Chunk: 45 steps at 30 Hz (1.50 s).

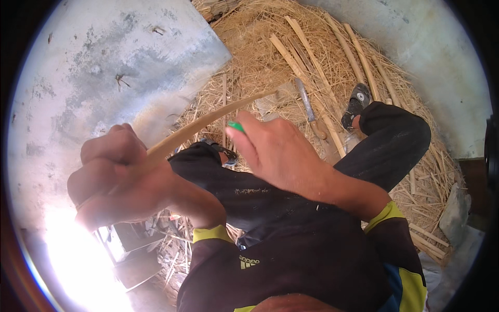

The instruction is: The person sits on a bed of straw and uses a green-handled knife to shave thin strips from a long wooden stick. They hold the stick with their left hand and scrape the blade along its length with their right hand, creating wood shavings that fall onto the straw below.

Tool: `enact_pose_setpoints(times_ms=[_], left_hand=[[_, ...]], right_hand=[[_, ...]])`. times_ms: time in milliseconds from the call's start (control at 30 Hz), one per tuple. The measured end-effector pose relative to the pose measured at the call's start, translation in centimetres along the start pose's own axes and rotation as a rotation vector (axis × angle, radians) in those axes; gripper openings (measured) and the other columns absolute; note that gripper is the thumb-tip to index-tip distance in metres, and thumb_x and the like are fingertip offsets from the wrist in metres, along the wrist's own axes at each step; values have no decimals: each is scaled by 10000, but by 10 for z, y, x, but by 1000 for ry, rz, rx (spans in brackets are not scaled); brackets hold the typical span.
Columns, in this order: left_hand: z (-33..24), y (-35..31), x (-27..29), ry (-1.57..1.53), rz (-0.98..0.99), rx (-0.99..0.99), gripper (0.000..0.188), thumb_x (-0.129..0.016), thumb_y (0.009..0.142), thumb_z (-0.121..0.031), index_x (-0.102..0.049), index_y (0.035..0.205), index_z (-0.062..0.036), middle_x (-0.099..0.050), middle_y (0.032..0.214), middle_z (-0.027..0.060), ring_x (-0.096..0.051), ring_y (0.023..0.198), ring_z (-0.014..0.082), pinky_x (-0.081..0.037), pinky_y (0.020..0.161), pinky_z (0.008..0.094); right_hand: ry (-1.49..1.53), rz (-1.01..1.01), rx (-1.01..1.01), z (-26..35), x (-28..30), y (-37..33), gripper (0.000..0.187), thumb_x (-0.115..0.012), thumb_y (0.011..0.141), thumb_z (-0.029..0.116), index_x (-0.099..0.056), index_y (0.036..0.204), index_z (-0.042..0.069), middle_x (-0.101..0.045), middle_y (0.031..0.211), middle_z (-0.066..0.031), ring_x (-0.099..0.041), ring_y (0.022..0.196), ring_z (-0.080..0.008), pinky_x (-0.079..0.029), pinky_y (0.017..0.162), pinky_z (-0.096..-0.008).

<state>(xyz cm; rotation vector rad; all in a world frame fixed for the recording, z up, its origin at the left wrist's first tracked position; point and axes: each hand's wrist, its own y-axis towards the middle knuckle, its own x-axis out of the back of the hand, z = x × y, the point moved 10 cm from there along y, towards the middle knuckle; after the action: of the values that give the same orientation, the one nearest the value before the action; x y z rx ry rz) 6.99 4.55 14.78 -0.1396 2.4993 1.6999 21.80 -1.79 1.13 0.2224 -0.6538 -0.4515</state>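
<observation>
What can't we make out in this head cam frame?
All head view:
Green object: mostly hidden by the right hand.
Wooden strip, near end: hidden in the left hand.
Left shoe: partly covered by the trouser leg.
Dark object, right edge: cut off by lens rim.
Lower left: washed out by glare.

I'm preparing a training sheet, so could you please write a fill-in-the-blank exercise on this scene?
Of the left hand and right hand, the ____ one grips the wide end of the wooden strip.
The small object in the right hand is coloured ____.
On the knife, the part nearer the picture's lower edge is the ____.
Missing words: left; green; handle.
</observation>
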Motion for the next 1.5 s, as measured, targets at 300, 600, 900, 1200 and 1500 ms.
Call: enact_pose_setpoints(times_ms=[300, 600, 900, 1200, 1500], left_hand=[[-5, -11, 11, -111, -60, -32, 606, -145, 926, -643, -179, 565, -158, -292, 450, -7, -159, 380, 47, -170, 329, 179], [-9, -16, 20, -114, -79, -28, 611, -154, 929, -635, -215, 560, -152, -289, 451, -12, -165, 373, 42, -178, 317, 173], [-10, -17, 16, -155, -82, -26, 618, -163, 933, -628, -252, 555, -147, -287, 452, -18, -171, 366, 37, -187, 305, 167], [-10, -19, 19, -196, -96, -22, 626, -172, 937, -620, -288, 551, -141, -285, 453, -24, -178, 359, 32, -196, 293, 160], [-6, -17, 21, -208, -114, -25, 635, -180, 940, -613, -324, 546, -136, -283, 453, -29, -184, 352, 27, -205, 282, 154]], right_hand=[[-14, 54, -19, 8, 2, -8, 208, -530, 922, 194, -521, 899, -13, -517, 509, -213, -568, 500, -390, -433, 464, -455], [-101, 139, -107, 7, 3, -16, 270, -500, 936, 239, -524, 873, -23, -517, 518, -236, -560, 510, -418, -438, 454, -464], [-113, 59, -39, 2, 0, -18, 251, -512, 928, 227, -518, 864, -16, -524, 524, -222, -569, 527, -407, -437, 462, -459], [-376, 100, -33, -20, -15, -22, 252, -495, 932, 234, -535, 908, -13, -574, 583, -212, -615, 582, -384, -500, 513, -445], [-310, 84, -153, -57, -23, -18, 247, -500, 928, 214, -536, 918, -29, -552, 547, -221, -579, 536, -411, -466, 493, -479]])
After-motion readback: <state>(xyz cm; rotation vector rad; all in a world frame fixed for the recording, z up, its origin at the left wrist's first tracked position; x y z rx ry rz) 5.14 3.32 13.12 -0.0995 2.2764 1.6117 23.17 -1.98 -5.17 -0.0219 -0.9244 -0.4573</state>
